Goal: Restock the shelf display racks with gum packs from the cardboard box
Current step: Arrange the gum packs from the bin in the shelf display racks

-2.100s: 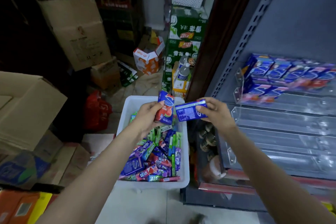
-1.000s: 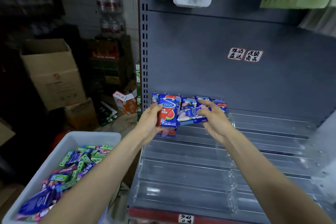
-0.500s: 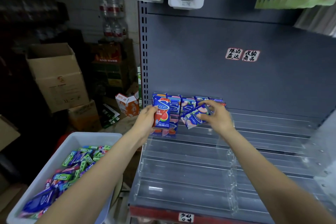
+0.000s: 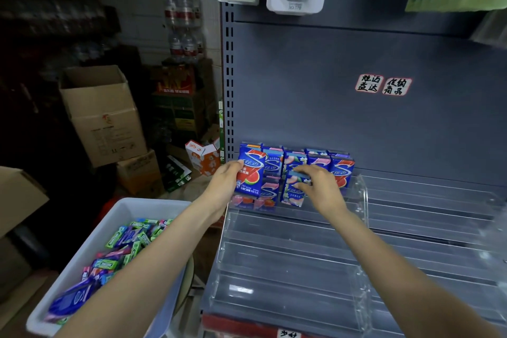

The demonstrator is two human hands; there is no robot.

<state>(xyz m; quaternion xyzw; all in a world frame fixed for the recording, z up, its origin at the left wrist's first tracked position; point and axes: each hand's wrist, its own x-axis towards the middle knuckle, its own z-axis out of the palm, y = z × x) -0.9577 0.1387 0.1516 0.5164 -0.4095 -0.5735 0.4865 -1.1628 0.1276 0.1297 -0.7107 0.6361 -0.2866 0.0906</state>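
The left hand [image 4: 223, 182] has its fingers curled round the side of a watermelon gum pack [image 4: 250, 174], a flat blue cardboard box with a big silver S and a red melon slice on it. It holds the pack standing up, right in front of the top step of the clear plastic rack [image 4: 288, 230]. The right hand [image 4: 319, 184] is at 3 o'clock from the left hand, close by. Its fingers are bent down and pinch the top of a peach gum pack [image 4: 293, 189], which stands in the second step of the rack. Behind both hands, at 12 o'clock, a row of shelved gum packs [image 4: 341, 169] stands side by side on the top step, smooth and shiny. The rack is see-through, with steps going down toward the person, and its lower steps hold no packs. It sits against a dark grey metal shelf wall [image 4: 356, 123] with two small handwritten labels [image 4: 382, 84] stuck on it. At 7 o'clock from the hands is a white plastic bin [image 4: 82, 250], partly under the left arm. It is full of loose gum packs [image 4: 129, 244] in green, blue and pink. A brown cardboard box [image 4: 101, 115] stands open far off at 10 o'clock.
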